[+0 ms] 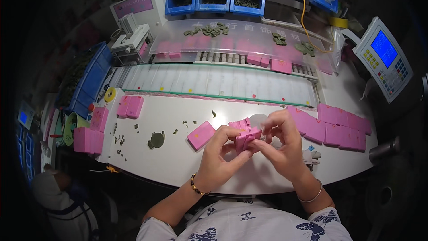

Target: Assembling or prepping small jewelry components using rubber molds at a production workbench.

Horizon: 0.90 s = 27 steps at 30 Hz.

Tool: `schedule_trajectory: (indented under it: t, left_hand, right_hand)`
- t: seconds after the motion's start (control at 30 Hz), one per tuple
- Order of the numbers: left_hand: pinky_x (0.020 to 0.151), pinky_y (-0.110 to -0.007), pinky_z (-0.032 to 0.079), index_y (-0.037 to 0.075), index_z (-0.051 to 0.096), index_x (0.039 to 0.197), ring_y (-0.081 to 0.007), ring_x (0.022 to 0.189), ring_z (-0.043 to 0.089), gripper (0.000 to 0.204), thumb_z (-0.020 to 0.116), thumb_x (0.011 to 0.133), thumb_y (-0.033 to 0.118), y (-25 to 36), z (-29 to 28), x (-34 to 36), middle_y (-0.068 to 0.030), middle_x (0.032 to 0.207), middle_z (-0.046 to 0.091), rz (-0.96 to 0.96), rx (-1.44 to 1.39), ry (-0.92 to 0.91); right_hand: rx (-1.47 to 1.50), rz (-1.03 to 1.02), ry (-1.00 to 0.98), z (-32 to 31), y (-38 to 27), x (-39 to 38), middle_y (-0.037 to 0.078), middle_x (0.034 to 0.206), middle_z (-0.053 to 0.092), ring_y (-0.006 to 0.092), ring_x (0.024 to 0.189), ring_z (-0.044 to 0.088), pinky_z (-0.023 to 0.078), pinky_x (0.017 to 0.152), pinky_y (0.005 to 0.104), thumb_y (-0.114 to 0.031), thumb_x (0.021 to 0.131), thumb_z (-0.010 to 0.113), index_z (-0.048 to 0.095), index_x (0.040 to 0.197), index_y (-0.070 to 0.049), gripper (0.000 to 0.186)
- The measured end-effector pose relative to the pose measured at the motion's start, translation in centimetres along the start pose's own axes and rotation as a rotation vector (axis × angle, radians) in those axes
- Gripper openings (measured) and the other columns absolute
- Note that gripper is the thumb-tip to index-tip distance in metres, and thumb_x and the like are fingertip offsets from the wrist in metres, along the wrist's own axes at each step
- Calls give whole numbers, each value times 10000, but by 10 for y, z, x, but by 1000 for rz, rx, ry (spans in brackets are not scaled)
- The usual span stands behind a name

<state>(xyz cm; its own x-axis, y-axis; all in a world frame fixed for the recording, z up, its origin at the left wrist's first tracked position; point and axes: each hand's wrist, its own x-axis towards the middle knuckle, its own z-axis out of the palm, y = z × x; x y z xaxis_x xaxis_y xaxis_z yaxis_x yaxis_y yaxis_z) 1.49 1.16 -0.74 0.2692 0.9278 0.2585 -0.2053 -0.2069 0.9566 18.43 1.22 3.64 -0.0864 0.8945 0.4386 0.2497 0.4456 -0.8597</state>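
My left hand [218,156] is closed around a pink rubber mould [244,139] over the front of the white table, its fingers and thumb on the mould's left side. The mould looks spread apart, with uneven ridged faces. At its right edge my right hand [285,149] grips with the thumb, fingers bent; whether it also holds a small piece is hidden. A closed pink mould block [201,135] lies left of my left hand. Behind the held mould lies a pale round disc [258,119], partly covered.
Pink blocks stand in rows [341,129] at right and stacked [87,140] at left. Green scraps and a dark round disc [156,140] lie left. A white roller track [214,80] crosses behind, below blue bins [247,4]. A keypad display [383,56] stands right.
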Motion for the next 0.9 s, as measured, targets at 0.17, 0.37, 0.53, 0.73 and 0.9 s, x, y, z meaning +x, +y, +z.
schedule_trajectory:
  t: [0.17, 0.37, 0.53, 0.73, 0.9]
  left_hand:
    - [821, -285, 551, 22, 546, 1101, -144, 969, 608, 340, 676, 797, -62, 3, 1, -1, -62, 1065, 529, 89, 39, -46]
    - [804, -284, 561, 5, 540, 1076, -155, 964, 615, 318, 641, 789, -88, -8, 6, -3, -83, 1024, 548, 67, 207, 89]
    - [780, -288, 555, -11, 539, 1093, -162, 971, 616, 299, 670, 827, -51, 1, 11, -1, -91, 1074, 564, -38, -31, 71]
    - [905, -308, 511, 8, 439, 1197, -162, 1076, 582, 438, 687, 840, -45, 3, 10, 0, -111, 1163, 553, 124, 57, 115]
    - [908, -337, 501, 21, 419, 1198, -232, 1073, 595, 469, 721, 838, 26, -10, 5, 4, -146, 1151, 566, 312, 160, 131]
  right_hand:
    - [286, 237, -321, -14, 25, -9, 39, 845, 575, 111, 713, 591, 468, 635, 236, -39, 847, 691, 633, 987, 7, 159]
    - [-13, 175, -161, 4, 13, -16, 51, 835, 588, 107, 674, 573, 463, 600, 255, -74, 875, 675, 619, 930, 12, 116]
    - [149, 277, -60, 2, 17, -18, 15, 752, 584, 75, 647, 542, 430, 548, 229, -114, 918, 653, 623, 914, -3, 115]
    - [703, 641, 2, 5, 7, -9, -8, 797, 606, 41, 661, 533, 404, 522, 189, -195, 975, 599, 631, 978, -40, 158]
    - [742, 503, 26, 13, 10, -15, 37, 929, 609, 48, 736, 566, 456, 563, 197, -123, 949, 624, 507, 1109, -40, 215]
